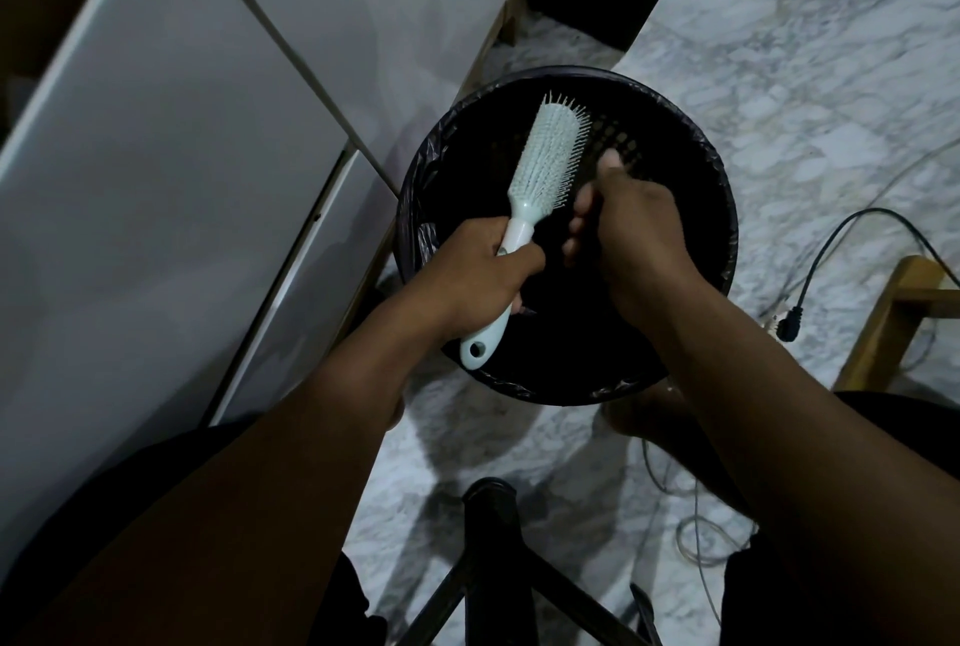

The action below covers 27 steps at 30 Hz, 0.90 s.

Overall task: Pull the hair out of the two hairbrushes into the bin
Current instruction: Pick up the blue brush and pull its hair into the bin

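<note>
A pale mint hairbrush (548, 159) with light bristles hangs over the round black bin (696, 333), head pointing away from me. My left hand (483, 276) grips its handle at the middle, and the handle's end with a hole sticks out below my fist. Just right of the brush head, my right hand (631, 224) hovers above the bin's dark inside, fingers curled and thumb up. Against the black liner I cannot tell whether any hair is in those fingers. Only one hairbrush is in view.
The bin stands on a marble floor (805, 89). A white cabinet (171, 167) runs along the left. On the right lie a black cable with a plug (789, 320) and thin wires beside a wooden frame (883, 328). A black chair base (491, 557) sits between my legs.
</note>
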Motion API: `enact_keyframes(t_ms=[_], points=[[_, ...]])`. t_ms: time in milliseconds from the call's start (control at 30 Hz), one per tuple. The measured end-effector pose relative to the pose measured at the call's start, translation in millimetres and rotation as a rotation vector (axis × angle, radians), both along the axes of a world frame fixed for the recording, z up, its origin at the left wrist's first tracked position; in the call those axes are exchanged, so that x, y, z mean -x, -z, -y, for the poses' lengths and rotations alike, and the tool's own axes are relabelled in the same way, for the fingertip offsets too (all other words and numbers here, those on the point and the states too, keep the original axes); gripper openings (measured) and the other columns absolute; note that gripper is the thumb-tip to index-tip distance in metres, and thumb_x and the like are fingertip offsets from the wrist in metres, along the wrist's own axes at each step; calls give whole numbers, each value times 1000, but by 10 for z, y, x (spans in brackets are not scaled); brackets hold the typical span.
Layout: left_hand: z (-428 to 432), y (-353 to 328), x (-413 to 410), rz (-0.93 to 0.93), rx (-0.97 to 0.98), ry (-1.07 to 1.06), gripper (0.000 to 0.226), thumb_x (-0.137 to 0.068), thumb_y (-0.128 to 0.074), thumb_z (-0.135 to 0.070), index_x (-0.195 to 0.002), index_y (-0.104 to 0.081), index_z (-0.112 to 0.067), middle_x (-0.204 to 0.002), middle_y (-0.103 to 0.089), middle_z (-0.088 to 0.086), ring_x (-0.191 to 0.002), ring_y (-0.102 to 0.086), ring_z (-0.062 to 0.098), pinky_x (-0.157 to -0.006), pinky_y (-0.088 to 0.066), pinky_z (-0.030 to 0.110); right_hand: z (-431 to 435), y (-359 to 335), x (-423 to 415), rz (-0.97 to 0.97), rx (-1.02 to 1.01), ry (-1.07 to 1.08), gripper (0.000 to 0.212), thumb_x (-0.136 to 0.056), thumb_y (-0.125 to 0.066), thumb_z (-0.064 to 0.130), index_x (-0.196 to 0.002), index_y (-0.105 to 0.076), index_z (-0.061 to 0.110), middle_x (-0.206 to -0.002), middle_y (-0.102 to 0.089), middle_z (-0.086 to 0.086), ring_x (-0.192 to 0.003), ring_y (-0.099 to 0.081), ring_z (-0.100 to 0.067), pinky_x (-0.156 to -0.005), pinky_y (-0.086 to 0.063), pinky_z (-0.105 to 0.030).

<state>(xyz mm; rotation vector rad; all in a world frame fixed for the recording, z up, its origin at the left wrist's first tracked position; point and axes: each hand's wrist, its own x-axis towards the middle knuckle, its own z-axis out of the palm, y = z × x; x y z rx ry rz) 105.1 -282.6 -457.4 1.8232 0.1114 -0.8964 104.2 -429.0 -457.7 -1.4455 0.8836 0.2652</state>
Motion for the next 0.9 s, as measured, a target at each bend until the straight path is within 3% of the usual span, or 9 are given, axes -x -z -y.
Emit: enact_keyframes(t_ms=[100,167,233,300,400,633,800,900], points=[[14,6,16,5,4,10,17,-94,-60,-9,-78,-55,-9,-55,-51,1,-36,-50,2,-42,-41,14,57,63,-32,40,18,42,43,-99,-54,50,-94,-60,8,-79,-65,-4,-61,-64,-14,-50,-51,-27],[24,5,26,10,7,28,23,-95,-60,-9,-73,-53,-13,-56,-52,0,-37,-51,3,-43,-41,15,34,98,-30,74,-1,2,55,-89,-69,52,-117,-59,7,-107,-71,-6,-86,-74,-16,-60,-59,-28],[25,-1,42,3,15,59,25,-95,-59,-9,-72,-53,-15,-57,-52,-1,-39,-52,3,-43,-41,16,6,107,-17,102,-20,6,64,-81,-82,42,-128,-56,7,-114,-72,-13,-95,-78,-21,-68,-64,-34],[25,-7,56,0,18,88,22,-95,-58,-9,-75,-51,-12,-59,-52,0,-40,-53,3,-43,-42,15,3,107,-20,123,31,35,61,-76,-88,33,-122,-62,3,-103,-76,-17,-88,-79,-25,-67,-63,-35],[29,-10,63,1,23,97,18,-95,-58,-9,-78,-51,-9,-60,-52,1,-40,-52,3,-43,-42,15,33,130,-14,144,153,58,50,-75,-89,35,-105,-71,0,-88,-79,-15,-78,-79,-25,-65,-63,-38],[21,2,63,13,18,108,17,-94,-59,-9,-78,-52,-8,-59,-52,1,-41,-52,4,-44,-41,16,17,73,-9,151,165,116,26,-94,-71,23,-86,-70,-2,-81,-73,-7,-66,-74,-12,-52,-60,-30],[14,20,61,28,-1,113,20,-93,-61,-12,-76,-52,-11,-59,-52,0,-43,-52,6,-44,-42,18,27,64,-30,98,129,171,33,-99,-65,28,-75,-62,6,-94,-72,-13,-75,-76,-20,-54,-61,-33],[2,29,62,34,-32,135,18,-93,-62,-17,-77,-54,-13,-59,-54,-3,-46,-53,8,-48,-44,21,20,71,-26,42,108,214,38,-103,-56,33,-74,-60,8,-87,-73,-13,-72,-76,-22,-54,-62,-34]])
